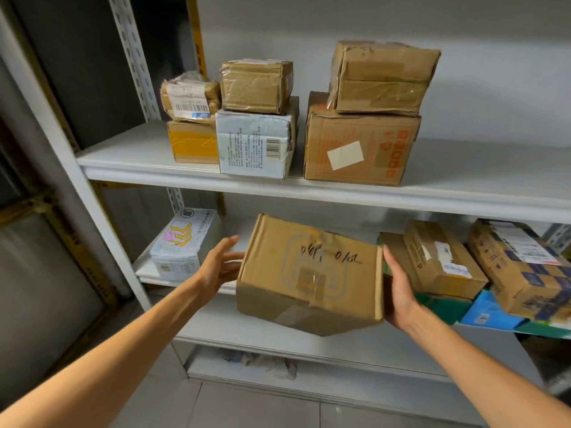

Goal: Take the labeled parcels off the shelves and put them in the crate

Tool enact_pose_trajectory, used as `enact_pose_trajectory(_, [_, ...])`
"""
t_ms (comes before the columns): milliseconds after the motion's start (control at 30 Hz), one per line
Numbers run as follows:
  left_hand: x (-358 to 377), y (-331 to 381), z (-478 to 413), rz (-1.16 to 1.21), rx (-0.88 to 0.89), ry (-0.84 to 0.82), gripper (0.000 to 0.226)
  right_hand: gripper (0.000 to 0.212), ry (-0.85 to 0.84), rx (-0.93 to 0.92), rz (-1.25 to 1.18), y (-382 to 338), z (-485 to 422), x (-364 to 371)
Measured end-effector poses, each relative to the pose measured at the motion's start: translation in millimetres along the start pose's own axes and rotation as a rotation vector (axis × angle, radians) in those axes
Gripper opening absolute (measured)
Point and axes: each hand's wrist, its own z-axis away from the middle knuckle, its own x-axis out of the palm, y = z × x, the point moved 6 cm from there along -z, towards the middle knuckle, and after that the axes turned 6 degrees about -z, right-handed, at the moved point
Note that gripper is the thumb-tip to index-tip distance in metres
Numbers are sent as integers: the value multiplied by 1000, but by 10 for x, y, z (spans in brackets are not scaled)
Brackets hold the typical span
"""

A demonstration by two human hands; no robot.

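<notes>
White metal shelving stands against a grey wall, over a tiled floor. Between both hands is a brown cardboard box with black handwriting on its top. It is tilted and clear of the middle shelf, in front of that shelf's edge.

The left hand has straight, slightly spread fingers at the box's left face. The right hand lies palm-flat on the right face, fingers straight, together and pointing up.

A white printed carton sits at the left of the middle shelf, apart from the box. Taped brown parcels lie just beside the right hand. The upper shelf carries six stacked parcels, including a large brown carton with a white sticker.
</notes>
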Motion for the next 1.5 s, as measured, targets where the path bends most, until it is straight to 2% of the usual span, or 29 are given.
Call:
enact_pose_trajectory(100, [101, 173, -7, -52, 50, -45, 61, 71, 14, -42, -17, -87, -8, 44])
enact_pose_trajectory(200, [194, 333, 13, -93, 69, -64, 70, 83, 77, -82, 96, -219, -9, 23])
enact_pose_trajectory(333, [241, 419, 36, -194, 17, -93, 100, 102, 108, -38, 191, -356, -4, -15])
enact_pose_trajectory(400, [241, 385, 30, -199, -34, -121, 108, 96, 78, 13, 184, -387, 2, -38])
enact_pose_trajectory(533, [289, 336, 43, -76, -94, -156, 75, 65, 90, 18, 98, -447, -28, -144])
enact_pose_trajectory(633, [329, 281, 43, -176, -63, -157, 54, 30, 82, 24, 52, -413, -44, -125])
enact_pose_trajectory(700, [368, 246, 43, -178, -27, -162, 25, 15, 88, 30, 105, -396, -77, -129])
enact_pose_trajectory(733, [354, 219, 37, -149, -18, -135, 20, 26, 75, 22, 142, -384, -100, -135])
enact_pose_trajectory(800, [291, 147, -27, -68, -27, -68, 44, 52, 35, 7, 170, -350, -177, -103])
enact_pose_trajectory(867, [257, 91, -71, -66, -12, -55, 56, 62, -7, -6, 143, -287, -244, -12])
enact_pose_trajectory(1033, [39, 31, -307, -92, -2, -57, 58, 72, -5, -4, 78, -98, -555, 198])
enact_pose_trajectory(1333, [-640, 21, -1123, -49, 19, -49, 60, 74, 25, -13, 64, 193, -1306, 798])
enact_pose_trajectory(1500, [-733, -157, -1528, -28, 2, -105, 71, 73, 76, -33, 41, 395, -1623, 861])
